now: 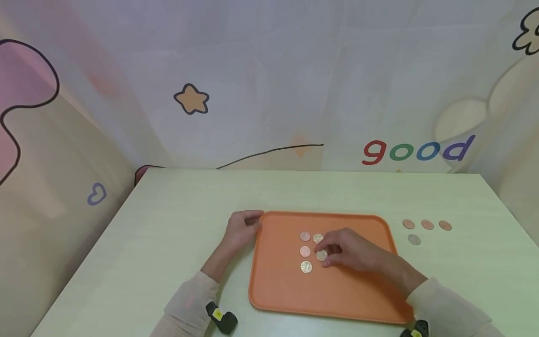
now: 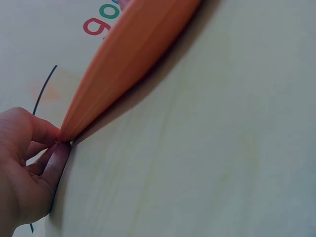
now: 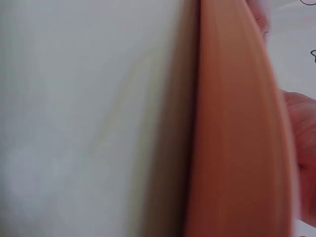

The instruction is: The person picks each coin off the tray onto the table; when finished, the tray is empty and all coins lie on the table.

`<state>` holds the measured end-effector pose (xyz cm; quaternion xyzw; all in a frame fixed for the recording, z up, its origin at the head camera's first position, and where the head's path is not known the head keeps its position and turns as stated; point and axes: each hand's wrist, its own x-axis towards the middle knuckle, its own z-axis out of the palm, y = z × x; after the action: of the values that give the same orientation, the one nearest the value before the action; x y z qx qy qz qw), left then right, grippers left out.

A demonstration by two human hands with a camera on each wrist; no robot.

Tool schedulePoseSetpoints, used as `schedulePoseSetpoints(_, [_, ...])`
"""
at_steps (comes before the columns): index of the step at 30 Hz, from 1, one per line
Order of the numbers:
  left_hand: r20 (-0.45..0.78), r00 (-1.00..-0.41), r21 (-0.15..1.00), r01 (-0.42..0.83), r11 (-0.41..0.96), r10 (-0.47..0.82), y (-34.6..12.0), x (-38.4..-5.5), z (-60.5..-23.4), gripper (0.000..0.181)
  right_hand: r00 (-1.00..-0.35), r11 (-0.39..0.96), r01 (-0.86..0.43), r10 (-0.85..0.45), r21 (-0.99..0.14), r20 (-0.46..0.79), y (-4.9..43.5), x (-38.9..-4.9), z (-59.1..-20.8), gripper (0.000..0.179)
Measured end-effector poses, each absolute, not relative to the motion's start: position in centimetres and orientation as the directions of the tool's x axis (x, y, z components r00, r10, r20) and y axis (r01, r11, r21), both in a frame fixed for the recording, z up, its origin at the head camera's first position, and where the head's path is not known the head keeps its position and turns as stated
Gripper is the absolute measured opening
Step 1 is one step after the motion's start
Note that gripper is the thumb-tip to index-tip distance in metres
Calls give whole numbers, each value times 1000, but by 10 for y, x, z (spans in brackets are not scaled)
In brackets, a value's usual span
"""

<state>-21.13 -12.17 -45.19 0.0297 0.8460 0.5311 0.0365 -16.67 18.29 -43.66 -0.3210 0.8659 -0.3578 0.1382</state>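
An orange tray (image 1: pixel 353 295) lies on the table, with several round coins on it. My left hand (image 1: pixel 241 230) grips the tray's far left corner; in the left wrist view its thumb and fingertips (image 2: pixel 60 148) meet at the rim. Over the tray's middle, my right hand (image 1: pixel 351 250) pinches a pale gold coin (image 1: pixel 322 255) between thumb and fingers. Just beyond it lies another gold coin (image 1: pixel 318 238). To its left, two pinkish coins (image 1: pixel 305 252) and a shiny coin (image 1: pixel 306 267) form a column. The tray wall hides most of the right hand (image 3: pixel 303 148) in the right wrist view.
On the pale table (image 1: pixel 189 201), right of the tray, three copper-coloured coins (image 1: pixel 427 224) lie in a row with a silver coin (image 1: pixel 414 239) in front. A printed cloth backdrop (image 1: pixel 269 93) stands behind the table and along its sides.
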Motion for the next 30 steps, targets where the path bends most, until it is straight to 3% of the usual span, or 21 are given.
schedulePoseSetpoints(19, [-27,-995,908,14,418,92,-123,-209,-455,34,-839,439,-349,-540,-828,68,188,-159,-441,29])
schedulePoseSetpoints(30, [-14,-995,917,28,398,102,-123,-208,-453,33,-891,493,-290,-452,-820,44,212,-149,-431,26])
